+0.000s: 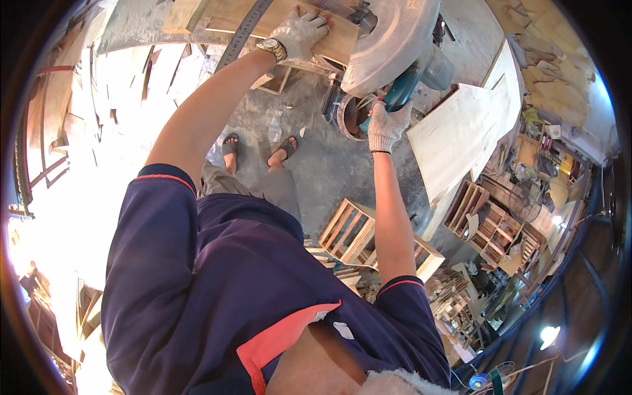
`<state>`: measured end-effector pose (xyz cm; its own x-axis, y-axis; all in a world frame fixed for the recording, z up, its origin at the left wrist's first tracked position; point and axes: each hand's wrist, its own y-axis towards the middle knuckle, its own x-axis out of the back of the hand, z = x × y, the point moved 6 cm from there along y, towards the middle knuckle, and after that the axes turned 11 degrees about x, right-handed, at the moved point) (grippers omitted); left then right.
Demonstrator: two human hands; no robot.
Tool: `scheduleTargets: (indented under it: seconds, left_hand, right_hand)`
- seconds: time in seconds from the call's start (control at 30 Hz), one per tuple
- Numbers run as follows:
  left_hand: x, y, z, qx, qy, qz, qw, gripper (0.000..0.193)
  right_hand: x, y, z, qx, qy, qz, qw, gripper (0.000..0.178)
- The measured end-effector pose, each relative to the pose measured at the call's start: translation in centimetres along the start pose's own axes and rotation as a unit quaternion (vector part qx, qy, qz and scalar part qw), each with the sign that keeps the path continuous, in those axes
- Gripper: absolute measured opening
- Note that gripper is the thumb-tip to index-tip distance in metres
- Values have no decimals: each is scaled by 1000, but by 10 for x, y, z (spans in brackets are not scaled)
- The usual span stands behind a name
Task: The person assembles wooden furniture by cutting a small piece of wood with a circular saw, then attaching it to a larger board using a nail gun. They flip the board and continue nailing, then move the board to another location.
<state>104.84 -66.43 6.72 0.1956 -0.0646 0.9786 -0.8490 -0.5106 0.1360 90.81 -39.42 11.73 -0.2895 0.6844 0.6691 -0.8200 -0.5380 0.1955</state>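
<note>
White knit gloves point(390, 133) are covering both hands; the left arm is reaching up and forward, nearly straight, and the left hand point(299, 34) is lying on a wooden board point(336, 45), fingers extended and slightly spread, gripping nothing. Right forearm is running almost straight ahead; the right hand point(394, 122) is closing around the teal handle point(401, 89) of a saw (some of its fingers are hidden). Board is sitting left of the saw's grey guard point(390, 49), its long axis running left to right with a slight downward slope, right end pointing toward the guard. Guard is blocking the view beyond that end. A dark ruler-like strip point(243, 33) is crossing diagonally left of the left hand. A pale plywood sheet point(464, 131) is leaning or lying right of the right hand (cannot tell which); a slatted crate point(349, 230) is standing near the right forearm.
</note>
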Motion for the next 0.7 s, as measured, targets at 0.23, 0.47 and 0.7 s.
scheduleTargets:
  seconds: [0.23,0.47,0.7]
  left_hand:
    - [-2,14,3,16,-14,100,995,84]
    - [-9,-3,1,3,-9,56,998,86]
    - [39,-107,-48,-47,-124,59,989,33]
  right_hand:
    - [6,3,35,79,-75,-26,994,40]
    - [85,69,148,48,0,102,994,31]
    - [152,125,268,319,-63,17,945,35]
